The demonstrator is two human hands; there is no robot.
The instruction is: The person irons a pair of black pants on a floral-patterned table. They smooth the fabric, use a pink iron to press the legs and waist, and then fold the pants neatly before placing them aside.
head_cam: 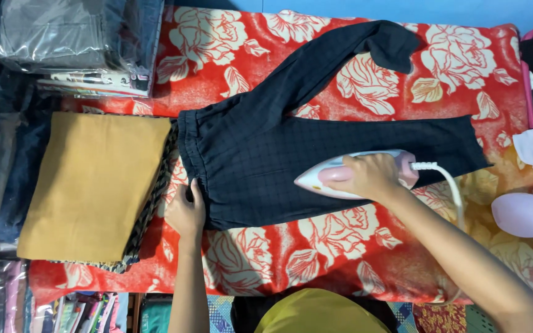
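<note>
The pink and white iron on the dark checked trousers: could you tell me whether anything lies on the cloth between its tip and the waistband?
Nothing visible does. The pink and white iron, gripped by the right hand, points at the waistband of the dark checked trousers; the cloth between is bare. The left hand presses the waistband's lower corner, off that line.

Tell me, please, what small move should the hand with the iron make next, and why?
Probably glide the pink-and-white iron toward the waistband, where the left hand pins the dark checked trousers flat. The right hand has it on the lower leg, and the cloth between looks unpressed.
</note>
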